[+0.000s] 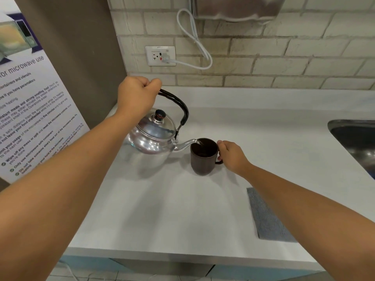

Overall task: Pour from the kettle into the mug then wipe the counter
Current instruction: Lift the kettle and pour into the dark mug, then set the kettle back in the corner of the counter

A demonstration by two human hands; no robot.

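Head view, from left to right. At far left, notice (30,110) about microwave use on the wall. Next, left hand (136,94) raised above the counter (172,209), fingers curled tight into a fist around the top of the black handle (178,104), handle running out from under the knuckles and arching down to the right. Below the fist, shiny metal kettle (152,136) hanging off the counter, tilted to the right, lid with dark knob (160,114) in place. Spout (186,144) reaching over the near-left rim of the brown mug (204,157), thin stream of water falling inside. Mug upright on the counter, just beside the kettle. Right hand (231,155) at the mug's right side, fingers closed on its handle, thumb up near the rim. Behind, on the brick wall, socket (160,55) with a white cord (194,41) plugged in. Lower right, grey cloth (265,218) flat on the counter, partly under the right forearm. At far right edge, steel sink (355,138).
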